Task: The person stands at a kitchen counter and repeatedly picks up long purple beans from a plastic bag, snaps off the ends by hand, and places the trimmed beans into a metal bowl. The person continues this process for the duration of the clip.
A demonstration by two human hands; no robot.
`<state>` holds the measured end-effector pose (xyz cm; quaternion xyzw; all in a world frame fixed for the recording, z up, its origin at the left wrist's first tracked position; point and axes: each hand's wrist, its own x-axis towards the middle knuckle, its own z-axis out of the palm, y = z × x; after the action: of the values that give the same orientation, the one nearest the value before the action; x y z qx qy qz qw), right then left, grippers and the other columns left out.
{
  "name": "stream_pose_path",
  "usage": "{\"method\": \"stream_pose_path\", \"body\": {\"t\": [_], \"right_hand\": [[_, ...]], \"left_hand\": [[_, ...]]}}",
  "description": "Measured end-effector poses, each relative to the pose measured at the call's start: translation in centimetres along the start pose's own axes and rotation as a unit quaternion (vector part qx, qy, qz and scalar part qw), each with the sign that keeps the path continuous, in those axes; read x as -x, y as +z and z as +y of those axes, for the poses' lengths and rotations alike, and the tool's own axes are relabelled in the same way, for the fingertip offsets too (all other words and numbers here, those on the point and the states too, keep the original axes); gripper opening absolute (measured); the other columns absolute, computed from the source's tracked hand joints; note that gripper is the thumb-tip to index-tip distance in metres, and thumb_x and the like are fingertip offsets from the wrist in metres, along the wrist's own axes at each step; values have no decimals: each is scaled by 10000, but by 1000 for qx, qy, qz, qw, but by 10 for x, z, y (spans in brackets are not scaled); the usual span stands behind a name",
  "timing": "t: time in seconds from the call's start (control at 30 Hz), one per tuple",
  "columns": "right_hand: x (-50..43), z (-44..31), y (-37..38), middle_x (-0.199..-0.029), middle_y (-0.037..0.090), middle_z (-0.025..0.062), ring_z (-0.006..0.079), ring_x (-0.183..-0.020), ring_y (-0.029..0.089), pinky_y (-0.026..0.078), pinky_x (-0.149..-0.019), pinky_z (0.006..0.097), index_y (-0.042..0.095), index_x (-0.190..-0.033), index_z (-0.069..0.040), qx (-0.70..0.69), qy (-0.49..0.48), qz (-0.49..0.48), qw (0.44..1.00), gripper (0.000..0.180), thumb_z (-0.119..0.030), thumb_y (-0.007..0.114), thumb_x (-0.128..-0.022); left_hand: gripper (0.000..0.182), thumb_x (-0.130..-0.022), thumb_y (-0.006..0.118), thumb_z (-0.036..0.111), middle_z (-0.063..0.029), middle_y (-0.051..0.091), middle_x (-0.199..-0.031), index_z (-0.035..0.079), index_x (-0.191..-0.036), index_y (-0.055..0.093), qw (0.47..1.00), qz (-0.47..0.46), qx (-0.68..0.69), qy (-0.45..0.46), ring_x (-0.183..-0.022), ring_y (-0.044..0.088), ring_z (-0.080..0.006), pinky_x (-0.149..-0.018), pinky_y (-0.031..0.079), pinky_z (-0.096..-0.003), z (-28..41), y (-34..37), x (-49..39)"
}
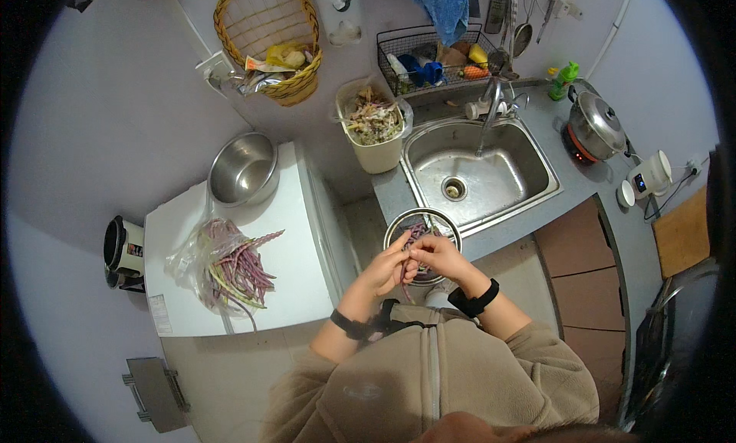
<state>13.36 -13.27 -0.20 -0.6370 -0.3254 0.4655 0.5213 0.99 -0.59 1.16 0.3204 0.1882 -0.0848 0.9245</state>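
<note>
My left hand (388,269) and my right hand (440,258) meet over a round metal bowl (388,236) by the sink's near left corner. A purple long bean (406,287) hangs down from my left hand, whose fingers are closed on it. My right fingertips pinch at the bean's upper part, close to the left fingers. Pieces of purple bean (418,231) lie in the bowl, partly hidden by my hands. To the left, a bunch of long purple and green beans (244,270) spills from a clear plastic bag (192,264) on a white surface.
An empty steel basin (244,170) stands on the white surface (299,282). A bin of scraps (376,152) stands left of the steel sink (477,172). A lidded pot (598,126) sits on a glowing burner at the right. A wicker basket (296,89) hangs on the wall.
</note>
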Motion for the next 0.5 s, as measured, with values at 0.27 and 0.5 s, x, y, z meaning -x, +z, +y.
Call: {"method": "stream_pose_path", "body": {"t": [0.27,0.5], "right_hand": [[5,-7,-8,-737,552,-40,39,-635,452,373,-564,195,613,-900,-5,-70,-35,112,991,176,-179,593,-878],[9,-10,-4,-698,541,-33,43,-591,443,361,-526,196,620,-917,-12,-91,-4,105,990,177,-183,589,-880]], "left_hand": [[321,-946,367,199,-69,554,-798,15,-1174,497,998,-60,-14,-22,-712,551,-160,-649,456,-289,-12,-19,2],[149,-907,368,153,27,345,-639,62,-840,466,999,0,-13,-40,-528,312,-91,-525,310,-238,-10,-4,4]]}}
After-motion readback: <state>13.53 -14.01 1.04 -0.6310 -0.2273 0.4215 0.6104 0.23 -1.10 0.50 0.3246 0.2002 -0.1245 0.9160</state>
